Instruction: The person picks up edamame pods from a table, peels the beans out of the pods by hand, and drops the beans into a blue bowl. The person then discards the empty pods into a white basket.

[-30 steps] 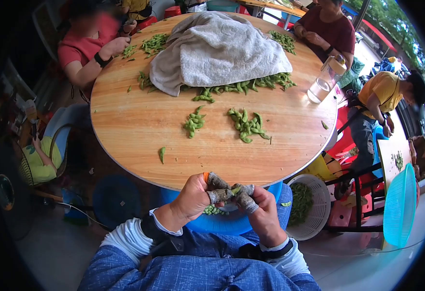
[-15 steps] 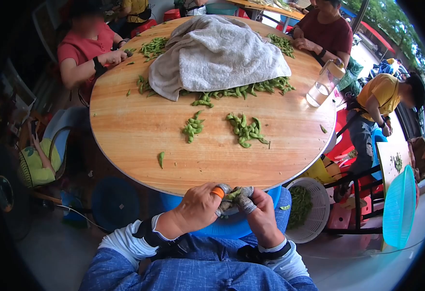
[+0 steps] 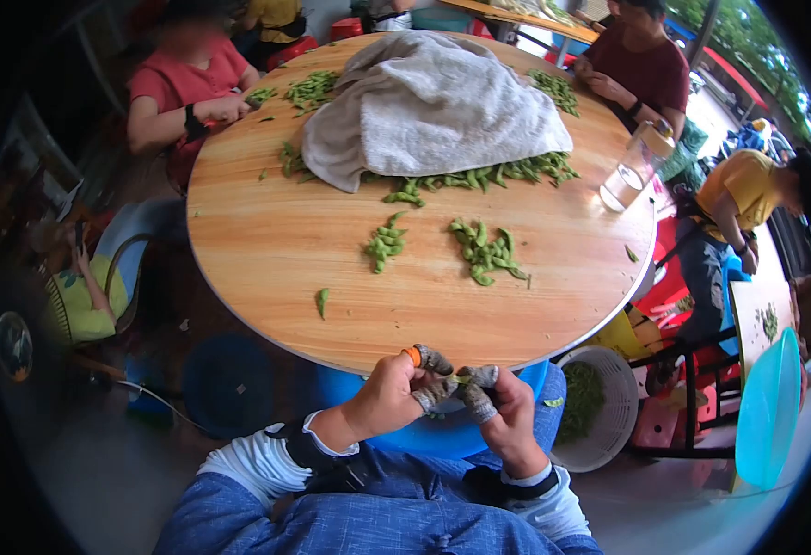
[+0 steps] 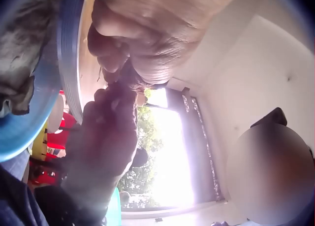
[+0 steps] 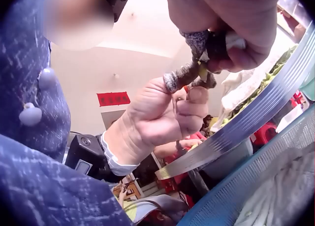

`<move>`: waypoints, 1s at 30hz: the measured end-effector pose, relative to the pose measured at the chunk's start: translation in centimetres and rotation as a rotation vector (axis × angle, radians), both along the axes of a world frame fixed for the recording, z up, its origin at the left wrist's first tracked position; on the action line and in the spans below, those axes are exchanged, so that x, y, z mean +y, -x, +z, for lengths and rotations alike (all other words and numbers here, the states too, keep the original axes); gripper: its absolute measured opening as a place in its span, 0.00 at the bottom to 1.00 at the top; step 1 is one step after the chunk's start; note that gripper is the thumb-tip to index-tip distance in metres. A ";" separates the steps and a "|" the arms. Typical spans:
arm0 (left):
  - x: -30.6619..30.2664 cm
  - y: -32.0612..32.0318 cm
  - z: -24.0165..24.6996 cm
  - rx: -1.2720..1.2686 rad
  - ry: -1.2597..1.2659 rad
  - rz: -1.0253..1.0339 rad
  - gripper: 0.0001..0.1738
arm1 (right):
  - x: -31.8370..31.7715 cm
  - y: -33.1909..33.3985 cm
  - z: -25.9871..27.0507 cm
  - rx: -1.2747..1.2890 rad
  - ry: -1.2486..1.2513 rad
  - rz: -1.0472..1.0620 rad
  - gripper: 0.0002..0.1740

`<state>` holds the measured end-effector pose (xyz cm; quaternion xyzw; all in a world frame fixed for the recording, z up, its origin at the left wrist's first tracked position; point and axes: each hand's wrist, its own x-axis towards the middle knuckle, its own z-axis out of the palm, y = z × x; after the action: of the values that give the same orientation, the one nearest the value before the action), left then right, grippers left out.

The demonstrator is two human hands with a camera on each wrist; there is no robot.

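Over a blue basin (image 3: 424, 435) at the near edge of the table, my hands meet fingertip to fingertip. The left hand (image 3: 380, 396) pinches one side of a green soybean pod (image 5: 203, 71) between thumb and forefinger, which wear grey fabric finger covers; an orange band shows on that forefinger. From the other side my right hand (image 3: 509, 414) pinches the pod, its thumb and forefinger also in grey covers. Most of the pod is hidden between the fingertips. In the left wrist view the fingertips are hidden behind the hands.
On the round wooden table (image 3: 267, 245) lie small piles of pods (image 3: 484, 250) and a grey towel (image 3: 442, 111) over more pods. A water bottle (image 3: 629, 176) stands at the right. A white basket (image 3: 614, 412) of pods is beside my right leg. Other people sit around.
My left hand has turned from back-up over the pod to thumb and forefinger showing. The hands remain together over the basin. The head view has shifted slightly.
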<state>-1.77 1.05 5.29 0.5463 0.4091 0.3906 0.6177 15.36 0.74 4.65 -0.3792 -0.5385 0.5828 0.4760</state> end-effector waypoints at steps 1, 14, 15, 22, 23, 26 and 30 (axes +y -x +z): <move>0.0 -0.1 0.3 0.014 -0.050 0.022 0.07 | -0.1 0.2 -0.1 -0.064 -0.036 0.004 0.09; -0.8 -1.4 -4.2 -0.200 0.218 0.013 0.06 | -0.6 0.1 1.1 -0.449 -0.255 0.057 0.06; -0.8 -1.4 -4.4 -0.192 0.212 -0.001 0.07 | -0.9 -0.3 1.4 -0.426 -0.223 0.032 0.06; -2.1 0.5 -0.2 0.534 -0.613 -0.240 0.20 | -0.1 -14.4 -3.6 -0.439 -0.081 -0.632 0.12; -2.0 0.9 -0.4 0.544 -0.649 -0.268 0.18 | -0.8 -16.3 -2.9 -0.751 0.070 -0.659 0.14; -1.7 2.2 0.1 0.675 -0.678 -0.349 0.11 | -1.8 -19.2 -4.7 -0.720 -0.073 -0.732 0.11; 0.1 5.4 1.9 0.658 -0.718 0.062 0.14 | -1.0 -14.0 -2.4 -0.303 -0.086 -0.625 0.09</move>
<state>-7.20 1.14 7.17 0.8069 0.4382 0.3321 0.2161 29.35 -0.27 2.21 -0.5874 -0.4850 0.3226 0.5618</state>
